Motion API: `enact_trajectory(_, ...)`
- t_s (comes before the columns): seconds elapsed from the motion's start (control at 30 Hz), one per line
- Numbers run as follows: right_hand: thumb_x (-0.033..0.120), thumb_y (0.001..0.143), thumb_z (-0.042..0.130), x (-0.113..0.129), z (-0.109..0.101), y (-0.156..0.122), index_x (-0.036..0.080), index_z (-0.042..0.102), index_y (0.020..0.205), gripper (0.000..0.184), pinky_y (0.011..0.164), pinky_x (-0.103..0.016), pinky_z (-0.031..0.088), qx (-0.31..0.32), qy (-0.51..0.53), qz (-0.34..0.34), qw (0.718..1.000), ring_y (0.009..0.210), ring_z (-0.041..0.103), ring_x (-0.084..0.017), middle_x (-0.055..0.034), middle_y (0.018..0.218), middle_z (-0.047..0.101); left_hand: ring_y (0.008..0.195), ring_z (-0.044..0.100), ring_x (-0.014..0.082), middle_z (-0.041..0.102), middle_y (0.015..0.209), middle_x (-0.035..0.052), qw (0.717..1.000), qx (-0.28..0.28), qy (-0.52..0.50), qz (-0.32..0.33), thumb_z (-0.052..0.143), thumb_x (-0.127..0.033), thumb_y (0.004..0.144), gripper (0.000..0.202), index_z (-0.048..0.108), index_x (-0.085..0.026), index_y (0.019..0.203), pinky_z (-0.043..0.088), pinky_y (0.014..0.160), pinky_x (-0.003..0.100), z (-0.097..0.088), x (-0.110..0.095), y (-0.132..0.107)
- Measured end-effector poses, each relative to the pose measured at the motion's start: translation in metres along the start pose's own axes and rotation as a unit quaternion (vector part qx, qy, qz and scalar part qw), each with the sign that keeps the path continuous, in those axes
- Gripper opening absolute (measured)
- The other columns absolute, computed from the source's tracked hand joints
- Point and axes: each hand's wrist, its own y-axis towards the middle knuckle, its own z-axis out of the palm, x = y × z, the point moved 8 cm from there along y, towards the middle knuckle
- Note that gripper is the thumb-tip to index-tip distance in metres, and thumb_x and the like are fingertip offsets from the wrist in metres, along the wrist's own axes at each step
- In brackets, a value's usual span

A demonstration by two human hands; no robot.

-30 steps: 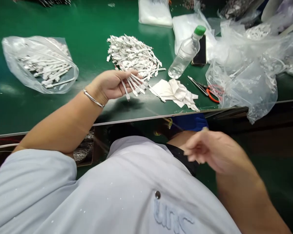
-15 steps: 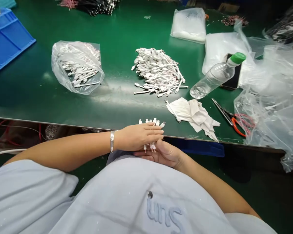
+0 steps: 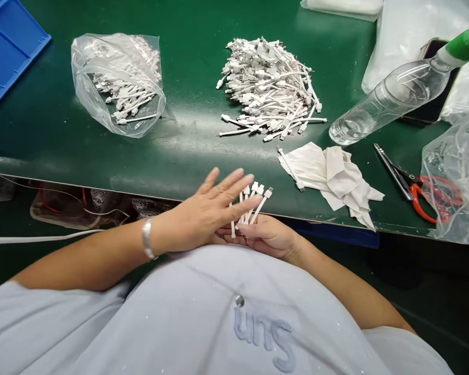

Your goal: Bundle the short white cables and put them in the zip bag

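Several short white USB cables (image 3: pixel 254 208) lie side by side across my right hand (image 3: pixel 275 237), which is closed on them with the thumb pressed on top. Their plugs point away from me toward the table, and thin bare wire ends show at the near side. Over their left part hovers my left hand (image 3: pixel 207 216), open with its fingers spread; whether it touches the cables I cannot tell. On the table beyond is a loose pile of the same white cables (image 3: pixel 269 88). More of them fill a clear plastic bag (image 3: pixel 117 86) at the left.
A white cloth (image 3: pixel 316 169) lies near the table edge with one cable on it. Red-handled scissors (image 3: pixel 410 190), a tilted clear bottle (image 3: pixel 394 88) with a green cap, a dark phone (image 3: pixel 426 107) and plastic bags (image 3: pixel 398 47) occupy the right. A blue bin (image 3: pixel 11 47) stands far left.
My left hand has lifted off the cables and shifted left, its fingers now spread. My right thumb has come over the cables. The view has moved closer to the table.
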Motion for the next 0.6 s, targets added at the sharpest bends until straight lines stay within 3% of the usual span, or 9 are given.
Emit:
enact_trajectory(0.07,0.024,0.068,0.081,-0.001,0.000,-0.001,0.015,0.068,0.111,0.045,0.104,-0.034,0.043,0.009,0.004,0.011,1.000,0.107,0.065,-0.018,-0.0090,0.113,0.071,0.145,0.022,0.0318,0.028,0.155,0.0171,0.995,-0.044,-0.018,-0.083,0.064,-0.033,0.084,0.076,0.026,-0.020,0.149,0.019,0.117,0.056,-0.020,0.008,-0.022)
enact_trajectory(0.13,0.022,0.070,0.079,-0.001,-0.002,-0.002,0.016,0.066,0.115,0.047,0.104,-0.034,0.043,0.006,0.002,0.022,1.000,0.109,0.065,-0.018,-0.0089,0.117,0.069,0.129,0.051,0.0250,0.053,0.140,0.0127,0.982,-0.090,-0.067,-0.154,0.063,-0.033,0.085,0.061,0.042,-0.021,0.141,0.039,0.110,0.042,-0.036,0.016,-0.045)
enact_trajectory(0.2,0.021,0.071,0.078,-0.001,-0.003,-0.002,0.016,0.066,0.116,0.047,0.102,-0.033,0.044,0.004,-0.003,0.029,1.000,0.109,0.065,-0.018,-0.0086,0.118,0.069,0.105,0.067,0.0188,0.070,0.116,0.0070,0.966,-0.092,-0.124,-0.206,0.063,-0.033,0.086,0.040,0.060,-0.021,0.124,0.052,0.093,0.029,-0.037,0.022,-0.059)
enact_trajectory(0.27,0.020,0.072,0.077,-0.002,-0.003,-0.002,0.016,0.065,0.116,0.046,0.101,-0.033,0.045,0.006,-0.006,0.031,0.999,0.108,0.065,-0.018,-0.0085,0.117,0.069,0.093,0.070,0.0165,0.074,0.104,0.0046,0.957,-0.067,-0.163,-0.231,0.060,-0.033,0.087,0.029,0.068,-0.020,0.111,0.055,0.084,0.024,-0.027,0.025,-0.062)
enact_trajectory(0.43,0.020,0.074,0.076,-0.002,-0.002,0.000,0.015,0.064,0.116,0.044,0.098,-0.031,0.047,0.008,-0.002,0.026,1.000,0.103,0.067,-0.016,-0.0083,0.112,0.071,0.091,0.070,0.0130,0.074,0.104,0.0026,0.961,-0.029,-0.202,-0.185,0.051,-0.027,0.093,0.025,0.069,-0.020,0.107,0.053,0.081,0.020,-0.005,0.020,-0.045)
enact_trajectory(0.6,0.023,0.071,0.079,0.000,0.003,-0.001,0.013,0.064,0.117,0.050,0.094,-0.027,0.049,0.008,0.002,0.025,1.000,0.099,0.067,-0.015,-0.0088,0.112,0.070,0.078,0.067,0.0112,0.075,0.091,0.0045,0.975,-0.103,-0.172,-0.095,0.052,-0.018,0.091,0.018,0.067,-0.017,0.101,0.051,0.073,0.021,-0.029,0.008,-0.031)
